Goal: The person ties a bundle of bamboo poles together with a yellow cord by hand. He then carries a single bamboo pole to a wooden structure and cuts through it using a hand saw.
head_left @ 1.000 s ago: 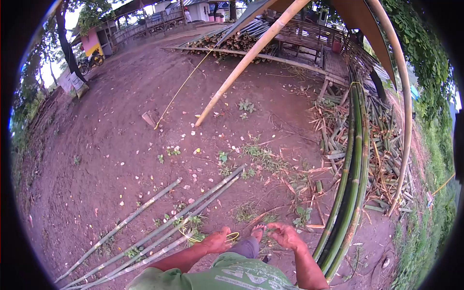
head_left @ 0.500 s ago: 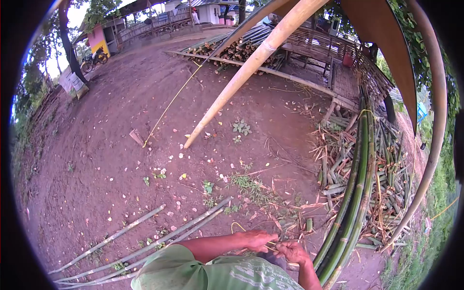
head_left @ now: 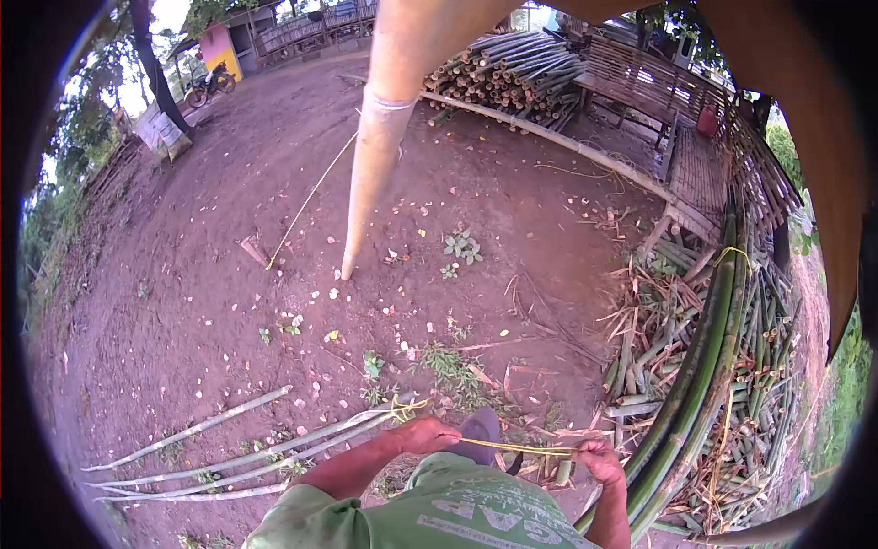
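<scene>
A yellow cord (head_left: 512, 447) runs straight between my two hands, in front of the green shirt. My left hand (head_left: 428, 435) is closed on one end of the stretch, and loose loops of the same yellow cord (head_left: 407, 409) stick out beyond it, by the tips of thin bamboo poles (head_left: 302, 450). At the other end, my right hand (head_left: 601, 460) is closed round the cord with the fingers curled in. Long green bamboo poles (head_left: 700, 357), tied with a yellow band, lie just right of my right hand.
A thick slanting pole (head_left: 375, 156) stands close in front. Cut bamboo pieces (head_left: 663, 329) litter the right side. A bamboo bench (head_left: 700, 174) and a stack of bamboo (head_left: 512, 78) are farther back. A short stake (head_left: 254, 250) with a cord stands at the left.
My hands were close together at the cord; they are now far apart, the left moved left and the right moved right, with the cord drawn out between them. The view has shifted.
</scene>
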`<state>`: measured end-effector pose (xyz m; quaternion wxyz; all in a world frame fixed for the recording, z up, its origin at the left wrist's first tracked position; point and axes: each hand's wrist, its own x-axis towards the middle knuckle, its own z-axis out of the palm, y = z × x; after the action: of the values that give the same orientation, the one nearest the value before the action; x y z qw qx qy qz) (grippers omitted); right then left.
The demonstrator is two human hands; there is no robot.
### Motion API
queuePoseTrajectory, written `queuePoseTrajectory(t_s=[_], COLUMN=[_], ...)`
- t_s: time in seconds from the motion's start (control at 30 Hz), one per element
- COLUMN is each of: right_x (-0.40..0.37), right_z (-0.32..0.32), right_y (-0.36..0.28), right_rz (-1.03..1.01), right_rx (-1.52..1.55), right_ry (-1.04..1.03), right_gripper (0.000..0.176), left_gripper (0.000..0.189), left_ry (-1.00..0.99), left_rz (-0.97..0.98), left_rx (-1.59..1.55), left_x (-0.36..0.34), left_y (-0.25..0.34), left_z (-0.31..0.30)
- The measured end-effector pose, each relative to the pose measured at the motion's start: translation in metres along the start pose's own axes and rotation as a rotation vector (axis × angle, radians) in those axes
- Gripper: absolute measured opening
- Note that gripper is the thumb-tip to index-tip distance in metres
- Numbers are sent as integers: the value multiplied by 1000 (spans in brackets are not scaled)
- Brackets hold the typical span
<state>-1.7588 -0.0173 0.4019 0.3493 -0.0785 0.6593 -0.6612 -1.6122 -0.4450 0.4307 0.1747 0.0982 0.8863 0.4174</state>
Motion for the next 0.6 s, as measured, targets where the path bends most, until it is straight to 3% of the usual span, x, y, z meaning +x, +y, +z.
queuePoseTrajectory(t_s=[0.07,0.17,0.23,0.27,0.33,0.37,0.4,0.47,0.57,0.6], right_x=[38,101,132,147,177,190,206,225,242,241], right_z=[-19,-57,-90,-102,-120,-124,-144,-163,-143,-146], right_y=[-10,0,3,-3,4,-18,16,48,-36,-50], right_rz=[-58,-147,10,101,-21,137,35,-13,95,186], right_rx=[-33,-4,-75,-282,-97,-323,-254,86,-93,-164], right_ry=[83,148,237,322,463,484,409,538,967,968], right_gripper=[6,4,5,4,8,11,13,32,42,46], left_gripper=[33,33,33,33,31,30,25,20,18,18], left_ry=[7,73,-43,-33,-9,6,142,84,83,79], left_rz=[-116,-142,-296,-338,-390,-413,-330,-259,-116,-57], left_rx=[-5,90,216,225,181,118,33,83,159,163], left_x=[26,78,126,149,204,228,252,320,418,451], left_y=[-12,-65,-92,-123,-149,-144,-160,-160,-120,-112], left_z=[-22,-50,-83,-89,-117,-136,-141,-177,-232,-246])
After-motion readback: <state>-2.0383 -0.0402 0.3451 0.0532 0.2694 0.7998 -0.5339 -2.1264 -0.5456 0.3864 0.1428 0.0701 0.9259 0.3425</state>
